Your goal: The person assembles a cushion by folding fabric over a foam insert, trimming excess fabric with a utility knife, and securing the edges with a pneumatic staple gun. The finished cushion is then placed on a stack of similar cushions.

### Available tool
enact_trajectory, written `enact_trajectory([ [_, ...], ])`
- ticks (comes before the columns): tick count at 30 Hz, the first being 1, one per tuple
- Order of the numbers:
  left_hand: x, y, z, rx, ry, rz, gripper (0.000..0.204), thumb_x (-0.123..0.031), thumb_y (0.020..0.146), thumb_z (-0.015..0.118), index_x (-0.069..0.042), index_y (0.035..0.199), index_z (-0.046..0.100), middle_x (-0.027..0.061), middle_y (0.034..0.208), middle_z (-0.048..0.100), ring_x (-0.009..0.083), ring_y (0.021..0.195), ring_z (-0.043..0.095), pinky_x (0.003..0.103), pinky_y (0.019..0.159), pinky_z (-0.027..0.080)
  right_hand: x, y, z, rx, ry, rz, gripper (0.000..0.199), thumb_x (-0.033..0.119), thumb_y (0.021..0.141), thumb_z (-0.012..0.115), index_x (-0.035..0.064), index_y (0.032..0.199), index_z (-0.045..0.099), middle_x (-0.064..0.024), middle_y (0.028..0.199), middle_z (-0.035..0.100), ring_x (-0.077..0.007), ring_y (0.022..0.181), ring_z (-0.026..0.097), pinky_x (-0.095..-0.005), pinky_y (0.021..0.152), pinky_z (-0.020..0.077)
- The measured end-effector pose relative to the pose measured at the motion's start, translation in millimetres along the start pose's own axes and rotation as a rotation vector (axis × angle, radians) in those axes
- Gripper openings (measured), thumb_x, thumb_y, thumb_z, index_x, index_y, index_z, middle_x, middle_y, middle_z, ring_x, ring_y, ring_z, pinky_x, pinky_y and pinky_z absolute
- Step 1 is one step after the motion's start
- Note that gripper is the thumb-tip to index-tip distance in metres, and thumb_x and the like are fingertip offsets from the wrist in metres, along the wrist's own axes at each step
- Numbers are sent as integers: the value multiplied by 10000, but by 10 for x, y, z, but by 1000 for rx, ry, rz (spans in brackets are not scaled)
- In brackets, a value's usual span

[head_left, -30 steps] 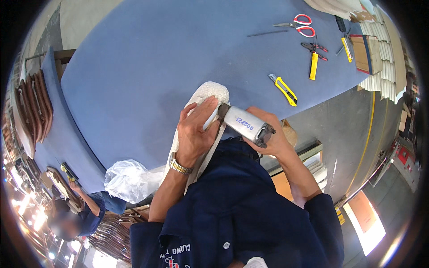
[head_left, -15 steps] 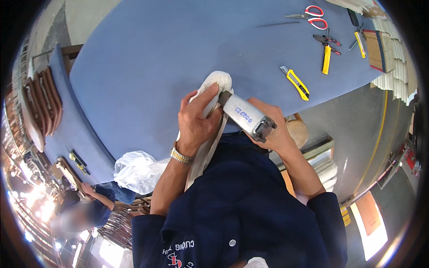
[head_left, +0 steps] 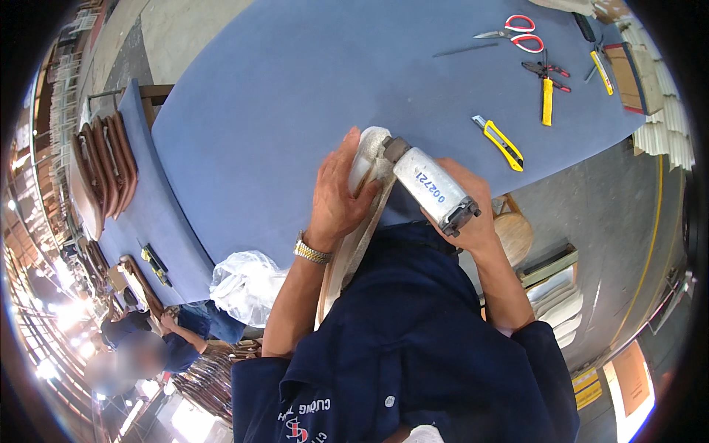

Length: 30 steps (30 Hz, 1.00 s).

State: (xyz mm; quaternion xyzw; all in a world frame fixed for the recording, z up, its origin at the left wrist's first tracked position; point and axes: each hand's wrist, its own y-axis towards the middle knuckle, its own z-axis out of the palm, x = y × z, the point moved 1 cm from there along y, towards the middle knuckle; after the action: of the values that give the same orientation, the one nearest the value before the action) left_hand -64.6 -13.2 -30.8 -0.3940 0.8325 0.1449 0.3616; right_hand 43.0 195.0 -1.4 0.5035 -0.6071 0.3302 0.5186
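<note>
The left hand lies flat, fingers spread, pressing on a white padded oval panel with a pale wooden edge that leans over the near edge of the blue cloth-covered worktable. The right hand is wrapped tight around a silver-grey cylindrical power tool, its nose set against the panel's top. Further out on the table lie a yellow utility knife, yellow-handled pliers and red-handled scissors. A crumpled clear plastic bag sits below the table edge
</note>
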Motion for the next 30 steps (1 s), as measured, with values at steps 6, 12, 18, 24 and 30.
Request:
enact_trajectory([
  [6, -37, 8, -14, 107, 30, 17, 815, -72, 876, 725, -121, 1609, 371, 163, 1656, 393, 325, 1491, 443, 524, 1228, 309, -118, -37, 40, 142, -37, 74, 360, 176, 818, 761, -28, 1107, 694, -161, 974, 708, -337, 840, 710, -359, 742, 539],
  [12, -28, 9, 12, 118, 7, 5, 772, -58, 888, 660, -98, 1603, 373, 168, 1633, 423, 316, 1484, 453, 524, 1235, 302, -151, -80, 59, 188, -66, 151, 454, 178, 732, 794, -6, 1133, 685, -189, 1020, 713, -408, 929, 708, -407, 791, 555],
  [18, -82, 25, 54, 32, -10, 58, 707, -11, 845, 694, -15, 1519, 482, 212, 1491, 572, 345, 1395, 547, 494, 1193, 394, -210, -27, 32, 240, -17, 161, 385, 177, 792, 775, -16, 1110, 674, -150, 947, 684, -364, 821, 686, -361, 729, 535],
  [24, -110, 17, 100, -21, -29, 105, 639, 23, 838, 682, 51, 1455, 522, 249, 1439, 603, 357, 1359, 580, 459, 1165, 442, -145, 59, -37, 325, -50, 234, 353, 143, 773, 782, -12, 1061, 650, -152, 909, 656, -368, 773, 645, -343, 708, 513],
  [30, -133, 12, 138, -36, -37, 87, 656, 36, 814, 695, 51, 1449, 529, 245, 1420, 618, 359, 1342, 593, 453, 1154, 454, -135, 95, -93, 360, -52, 289, 345, 125, 777, 770, -4, 1066, 632, -148, 856, 641, -336, 737, 619, -338, 701, 504],
])
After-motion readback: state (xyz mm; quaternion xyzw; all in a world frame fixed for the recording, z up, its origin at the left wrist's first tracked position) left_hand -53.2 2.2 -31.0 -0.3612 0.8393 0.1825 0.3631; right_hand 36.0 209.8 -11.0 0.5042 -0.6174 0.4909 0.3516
